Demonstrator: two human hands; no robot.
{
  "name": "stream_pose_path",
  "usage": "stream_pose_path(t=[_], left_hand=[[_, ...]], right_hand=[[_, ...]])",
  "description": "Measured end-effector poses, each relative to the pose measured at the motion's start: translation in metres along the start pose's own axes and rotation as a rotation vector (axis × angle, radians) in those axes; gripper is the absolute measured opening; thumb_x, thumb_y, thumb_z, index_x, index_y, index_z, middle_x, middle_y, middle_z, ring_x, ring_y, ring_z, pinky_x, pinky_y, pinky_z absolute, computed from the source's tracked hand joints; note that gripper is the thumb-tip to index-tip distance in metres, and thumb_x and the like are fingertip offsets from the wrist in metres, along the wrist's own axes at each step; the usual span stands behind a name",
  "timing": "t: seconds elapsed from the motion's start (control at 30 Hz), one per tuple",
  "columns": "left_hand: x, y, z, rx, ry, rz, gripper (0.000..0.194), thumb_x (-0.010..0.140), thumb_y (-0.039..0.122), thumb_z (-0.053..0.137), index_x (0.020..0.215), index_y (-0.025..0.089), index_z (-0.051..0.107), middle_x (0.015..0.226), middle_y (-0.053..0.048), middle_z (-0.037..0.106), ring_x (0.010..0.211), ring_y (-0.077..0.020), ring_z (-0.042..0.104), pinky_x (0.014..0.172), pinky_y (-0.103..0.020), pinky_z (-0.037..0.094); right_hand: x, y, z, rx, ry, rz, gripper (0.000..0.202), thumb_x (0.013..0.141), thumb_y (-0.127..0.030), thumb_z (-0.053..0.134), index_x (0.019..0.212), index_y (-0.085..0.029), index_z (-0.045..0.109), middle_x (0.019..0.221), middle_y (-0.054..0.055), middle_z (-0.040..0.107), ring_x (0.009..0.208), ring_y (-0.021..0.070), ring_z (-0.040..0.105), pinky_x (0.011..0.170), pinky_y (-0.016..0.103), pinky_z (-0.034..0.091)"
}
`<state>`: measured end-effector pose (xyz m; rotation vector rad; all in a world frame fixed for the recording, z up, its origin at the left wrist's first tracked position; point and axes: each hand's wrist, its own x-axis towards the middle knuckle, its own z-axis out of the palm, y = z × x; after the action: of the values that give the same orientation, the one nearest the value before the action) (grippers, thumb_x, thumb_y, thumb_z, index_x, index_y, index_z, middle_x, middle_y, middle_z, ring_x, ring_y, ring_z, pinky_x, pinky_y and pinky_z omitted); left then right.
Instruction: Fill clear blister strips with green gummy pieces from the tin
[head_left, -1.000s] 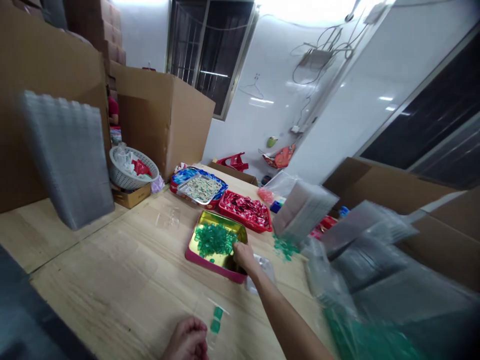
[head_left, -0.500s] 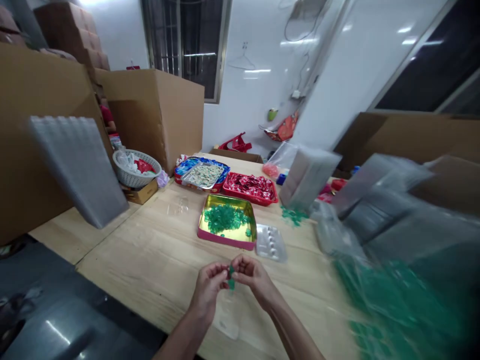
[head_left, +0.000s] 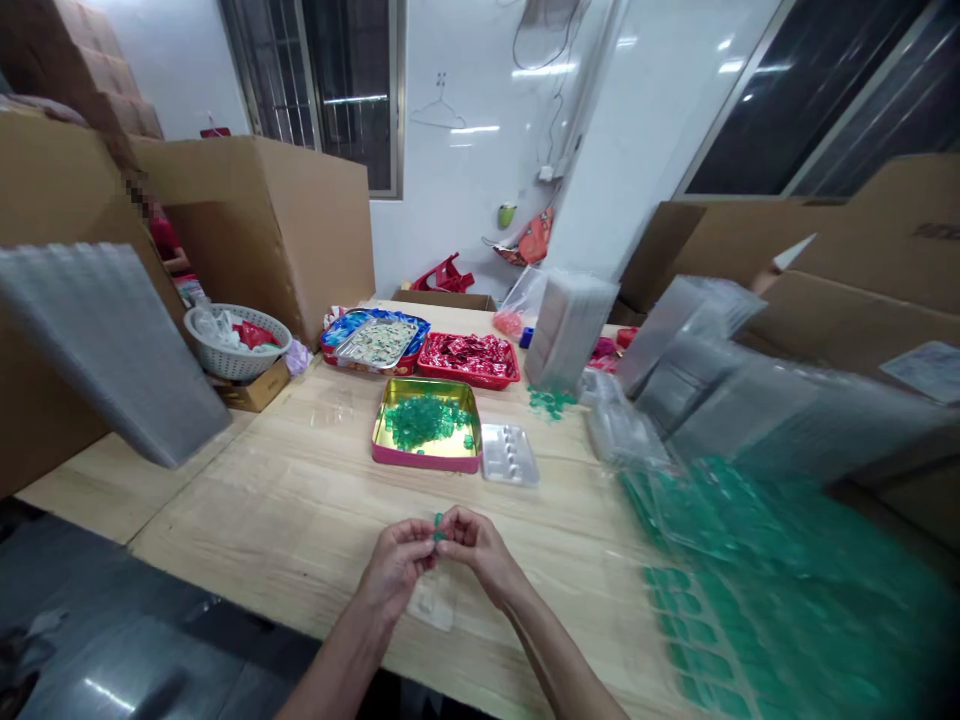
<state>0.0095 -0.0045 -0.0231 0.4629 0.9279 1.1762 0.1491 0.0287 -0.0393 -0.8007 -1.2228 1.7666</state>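
Between the fingertips of my left hand (head_left: 395,563) and my right hand (head_left: 478,550) is a small green translucent plastic piece (head_left: 439,536). Both hands pinch it, above the near part of the wooden table. Under my hands lies a clear plastic tray (head_left: 435,606), partly hidden by them. Just beyond stands a pink-sided tin (head_left: 426,462) with a gold inside, holding a heap of green pieces (head_left: 424,420). A clear moulded tray (head_left: 510,455) lies against the tin's right side.
Behind the tin are a red tray of red packets (head_left: 469,360) and a metal tray of pale pieces (head_left: 379,343). Clear plastic stacks (head_left: 568,330) and green sheets (head_left: 720,620) occupy the right. A basket (head_left: 238,345) stands left, near cardboard boxes; a person is partly visible behind.
The view has swung to the right, so everything sits further left in the picture. Both hands still pinch the green piece, which looks turned a little between the fingertips.
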Motion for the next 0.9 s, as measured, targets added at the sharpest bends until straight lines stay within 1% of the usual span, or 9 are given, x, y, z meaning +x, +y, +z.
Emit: stream_pose_path(t=[0.07, 0.17, 0.33, 0.43, 0.5, 0.63, 0.7, 0.77, 0.9], left_hand=[[0.002, -0.001, -0.002, 0.025, 0.005, -0.018, 0.026, 0.044, 0.015, 0.075, 0.066, 0.011, 0.062, 0.063, -0.001, 0.061, 0.055, -0.0084, 0.052, 0.055, -0.023, 0.036], [0.006, -0.004, -0.007, 0.102, 0.047, -0.017, 0.023, 0.044, 0.016, 0.073, 0.062, 0.013, 0.059, 0.056, 0.002, 0.059, 0.05, -0.008, 0.05, 0.054, -0.023, 0.036], [0.015, -0.014, -0.017, 0.419, 0.14, 0.103, 0.015, 0.049, 0.016, 0.062, 0.062, 0.013, 0.057, 0.051, 0.003, 0.054, 0.046, -0.0079, 0.046, 0.044, -0.02, 0.031], [0.021, -0.024, -0.023, 0.669, 0.148, 0.132, 0.013, 0.056, 0.017, 0.055, 0.068, 0.013, 0.058, 0.054, 0.003, 0.054, 0.046, -0.009, 0.046, 0.042, -0.02, 0.032], [0.024, -0.029, -0.026, 0.783, 0.15, 0.157, 0.011, 0.058, 0.015, 0.053, 0.066, 0.013, 0.059, 0.054, 0.002, 0.055, 0.048, -0.0096, 0.048, 0.045, -0.021, 0.034], [0.031, -0.037, -0.032, 0.892, 0.15, 0.226, 0.012, 0.057, 0.009, 0.053, 0.064, 0.013, 0.062, 0.058, 0.001, 0.058, 0.058, -0.0114, 0.053, 0.055, -0.022, 0.04], [0.032, -0.039, -0.034, 0.938, 0.156, 0.243, 0.014, 0.058, 0.008, 0.052, 0.066, 0.013, 0.062, 0.06, 0.0, 0.059, 0.059, -0.0117, 0.054, 0.057, -0.022, 0.04], [0.033, -0.04, -0.036, 0.973, 0.159, 0.246, 0.014, 0.06, 0.008, 0.052, 0.067, 0.013, 0.062, 0.059, 0.001, 0.058, 0.058, -0.0114, 0.053, 0.055, -0.021, 0.04], [0.032, -0.039, -0.036, 1.014, 0.169, 0.246, 0.015, 0.062, 0.006, 0.051, 0.068, 0.014, 0.062, 0.058, 0.002, 0.057, 0.057, -0.0105, 0.052, 0.054, -0.02, 0.039]], right_hand=[[0.0, 0.004, -0.003, -0.052, -0.003, -0.004, 0.03, 0.057, -0.029, 0.078, 0.073, -0.016, 0.056, 0.063, -0.003, 0.056, 0.057, 0.0111, 0.053, 0.058, 0.024, 0.042], [0.001, 0.01, -0.007, -0.234, 0.016, -0.026, 0.021, 0.062, -0.027, 0.073, 0.074, -0.016, 0.058, 0.062, -0.002, 0.056, 0.057, 0.012, 0.052, 0.057, 0.024, 0.041], [-0.002, 0.012, -0.004, -0.677, 0.048, -0.101, 0.001, 0.07, -0.015, 0.059, 0.071, -0.016, 0.059, 0.061, -0.002, 0.056, 0.058, 0.0124, 0.051, 0.056, 0.022, 0.038], [-0.007, 0.013, 0.001, -0.903, 0.056, -0.135, 0.01, 0.071, -0.01, 0.053, 0.073, -0.017, 0.06, 0.063, -0.001, 0.058, 0.06, 0.013, 0.052, 0.059, 0.022, 0.038], [-0.011, 0.014, 0.002, -1.01, 0.062, -0.139, 0.014, 0.071, -0.008, 0.052, 0.076, -0.017, 0.061, 0.067, 0.0, 0.06, 0.064, 0.0143, 0.054, 0.062, 0.023, 0.039], [-0.013, 0.015, 0.002, -1.112, 0.047, -0.195, 0.02, 0.073, -0.006, 0.049, 0.08, -0.018, 0.063, 0.079, 0.003, 0.062, 0.075, 0.0165, 0.056, 0.068, 0.024, 0.041], [-0.012, 0.016, 0.001, -1.142, 0.026, -0.229, 0.021, 0.075, -0.006, 0.046, 0.079, -0.018, 0.064, 0.083, 0.004, 0.06, 0.077, 0.0163, 0.056, 0.069, 0.024, 0.041], [-0.01, 0.017, 0.0, -1.165, 0.016, -0.239, 0.023, 0.078, -0.007, 0.044, 0.079, -0.018, 0.063, 0.082, 0.005, 0.059, 0.076, 0.016, 0.055, 0.068, 0.024, 0.041], [-0.01, 0.019, 0.0, -1.181, 0.049, -0.23, 0.021, 0.08, -0.007, 0.044, 0.078, -0.018, 0.061, 0.077, 0.003, 0.057, 0.073, 0.0155, 0.055, 0.067, 0.024, 0.041]])
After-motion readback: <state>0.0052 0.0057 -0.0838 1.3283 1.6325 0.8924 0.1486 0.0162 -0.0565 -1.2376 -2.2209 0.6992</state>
